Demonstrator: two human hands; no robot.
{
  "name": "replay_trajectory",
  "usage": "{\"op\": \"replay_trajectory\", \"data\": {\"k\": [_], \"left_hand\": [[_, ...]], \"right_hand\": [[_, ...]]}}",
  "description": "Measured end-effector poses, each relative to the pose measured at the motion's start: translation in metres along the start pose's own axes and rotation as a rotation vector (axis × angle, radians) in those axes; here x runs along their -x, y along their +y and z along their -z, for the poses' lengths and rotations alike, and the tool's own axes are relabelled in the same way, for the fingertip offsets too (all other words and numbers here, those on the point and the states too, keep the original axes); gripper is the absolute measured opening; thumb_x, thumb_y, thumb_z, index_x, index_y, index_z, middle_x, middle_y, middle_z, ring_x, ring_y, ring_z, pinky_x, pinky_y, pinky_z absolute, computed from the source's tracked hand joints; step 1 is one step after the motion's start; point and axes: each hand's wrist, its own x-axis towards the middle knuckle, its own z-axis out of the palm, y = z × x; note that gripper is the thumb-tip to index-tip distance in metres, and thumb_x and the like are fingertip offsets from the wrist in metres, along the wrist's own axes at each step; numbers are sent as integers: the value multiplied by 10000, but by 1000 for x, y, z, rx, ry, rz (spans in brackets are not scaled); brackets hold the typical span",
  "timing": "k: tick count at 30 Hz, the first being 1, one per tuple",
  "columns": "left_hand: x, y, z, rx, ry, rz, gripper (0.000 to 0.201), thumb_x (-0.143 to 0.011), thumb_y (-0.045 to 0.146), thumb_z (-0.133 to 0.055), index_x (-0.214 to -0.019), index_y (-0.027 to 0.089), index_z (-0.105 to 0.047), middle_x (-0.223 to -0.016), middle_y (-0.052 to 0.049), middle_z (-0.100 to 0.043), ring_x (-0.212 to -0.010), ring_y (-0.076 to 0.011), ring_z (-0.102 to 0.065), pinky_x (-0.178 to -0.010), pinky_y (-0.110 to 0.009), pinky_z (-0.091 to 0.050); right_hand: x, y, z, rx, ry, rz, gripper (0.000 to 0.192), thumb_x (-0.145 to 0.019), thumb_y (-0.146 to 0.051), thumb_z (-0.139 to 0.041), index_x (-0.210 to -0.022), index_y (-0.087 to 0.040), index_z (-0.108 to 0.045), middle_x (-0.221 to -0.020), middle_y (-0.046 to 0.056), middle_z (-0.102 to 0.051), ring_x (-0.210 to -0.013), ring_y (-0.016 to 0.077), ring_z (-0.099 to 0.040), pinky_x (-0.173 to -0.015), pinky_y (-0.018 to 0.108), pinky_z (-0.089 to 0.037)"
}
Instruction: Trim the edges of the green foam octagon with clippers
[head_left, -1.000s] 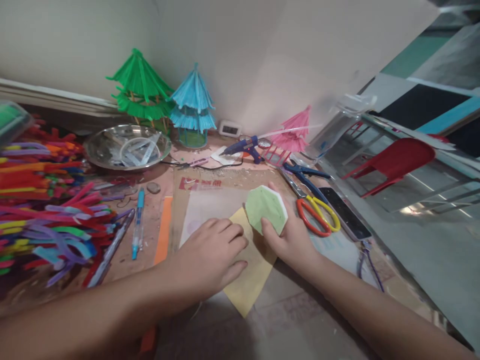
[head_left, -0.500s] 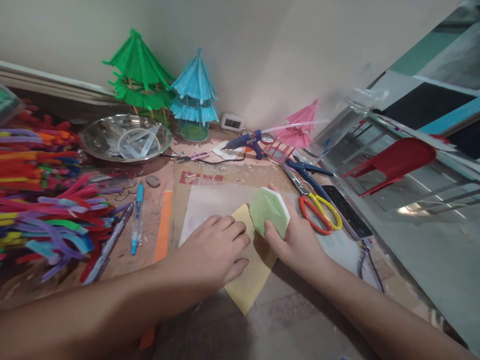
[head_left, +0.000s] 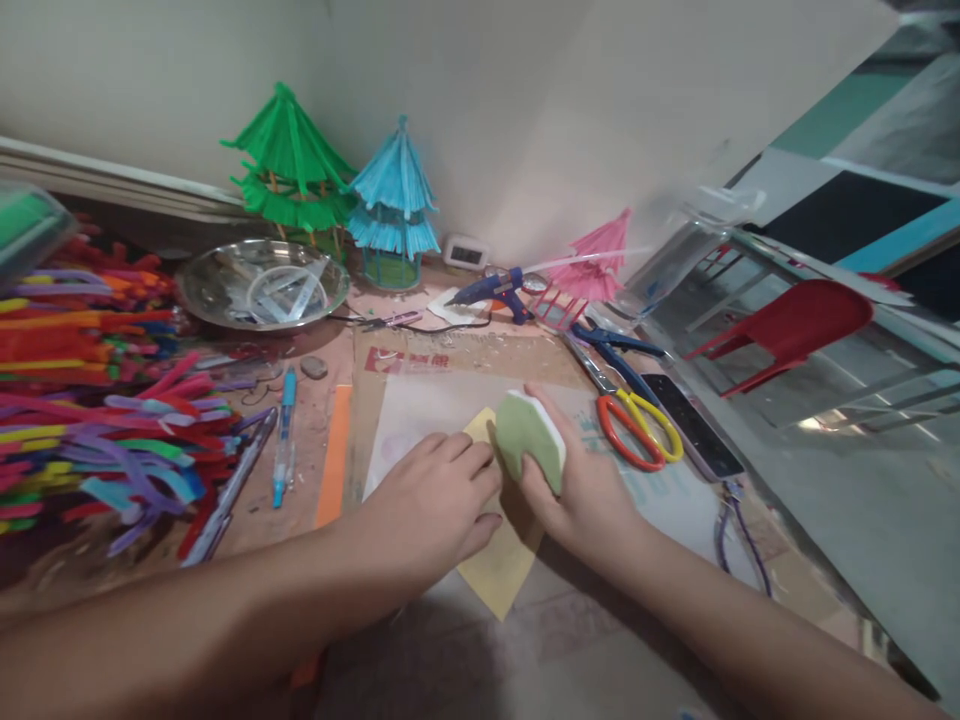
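My right hand (head_left: 574, 470) grips a flat, many-sided piece with a green face and white edge (head_left: 531, 440), thumb on the green side. The piece is tilted, its lower edge close to a yellow paper sheet (head_left: 510, 565); whether they touch I cannot tell. My left hand (head_left: 442, 490) rests on the sheet's left part, fingers slightly bent and apart, holding nothing. Under the sheet lies a whitish printed board (head_left: 405, 405). Scissors with red and yellow handles (head_left: 637, 430) lie just right of my right hand.
Behind stand green (head_left: 292, 160), blue (head_left: 394, 200) and pink (head_left: 596, 260) pipe-cleaner pavilions, with a blue glue gun (head_left: 487, 290). To the left are a metal bowl (head_left: 191, 285), pipe cleaners (head_left: 135, 430) and a blue pen (head_left: 285, 435). A phone (head_left: 694, 430) lies at the right edge.
My right hand has turned the green-faced piece more upright and shifted it slightly left. The left hand stays on the yellow sheet. The view has tilted a little.
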Motion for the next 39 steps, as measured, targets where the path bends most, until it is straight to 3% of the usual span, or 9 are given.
{"op": "replay_trajectory", "data": {"k": [5,10,13,16,19,22,25,33,39], "left_hand": [[1,1,0,-15,-17,27,182,-841,288,-531,-932,145,-596,-948,-74,-603,-951,-252,-532,-854,-407,-429],[1,2,1,10,0,13,167,-842,281,-531,-928,157,-601,-961,-72,-605,-940,-247,-536,-844,-406,-440],[2,2,2,36,-10,24,162,-835,268,-543,-930,153,-604,-956,-77,-605,-952,-249,-533,-857,-419,-438],[3,0,4,90,14,50,154,-822,271,-566,-914,154,-609,-949,-76,-604,-964,-249,-536,-857,-421,-438],[3,-6,5,248,88,92,146,-832,262,-557,-932,175,-620,-950,-64,-630,-959,-227,-560,-859,-397,-442],[2,-13,8,428,199,192,164,-880,252,-479,-919,185,-624,-910,-50,-654,-899,-193,-584,-826,-362,-452],[0,-16,12,539,324,283,208,-909,266,-420,-868,182,-606,-882,-43,-642,-876,-176,-577,-795,-334,-455],[1,-13,16,673,373,275,135,-879,274,-496,-875,190,-602,-908,-31,-620,-918,-172,-558,-832,-312,-427],[-1,-13,19,703,350,302,259,-883,347,-475,-728,168,-581,-765,-25,-568,-794,-166,-535,-744,-302,-425]], "right_hand": [[-14,0,-4,78,22,28,583,-806,-281,-424,-1357,-95,-389,-548,60,-595,-422,201,-512,-487,303,-405],[1,2,-4,30,18,35,603,-807,-293,-438,-1381,-124,-358,-546,36,-603,-380,169,-476,-447,267,-373],[-6,8,-10,-24,53,24,541,-801,-307,-466,-1316,-143,-446,-576,43,-609,-418,171,-488,-483,279,-396],[-20,13,-13,-265,147,-49,424,-802,-339,-507,-1188,-165,-535,-676,58,-629,-510,181,-526,-513,287,-426],[-26,11,-10,-813,244,-206,359,-775,-392,-584,-1070,-193,-542,-789,48,-640,-541,150,-528,-459,255,-435],[-22,6,-8,-1280,112,-331,333,-721,-438,-665,-905,-185,-551,-596,-17,-585,-433,99,-461,-403,223,-422],[-17,3,-9,-1462,-52,-372,370,-679,-492,-706,-780,-169,-556,-470,-38,-536,-381,81,-430,-402,219,-431],[-17,2,-18,-1574,-231,-365,392,-673,-516,-717,-726,-162,-556,-476,-39,-541,-390,89,-485,-414,216,-450],[-14,3,-20,-1561,-272,-341,391,-674,-499,-727,-780,-148,-591,-474,-34,-547,-377,71,-460,-406,193,-437]]}}
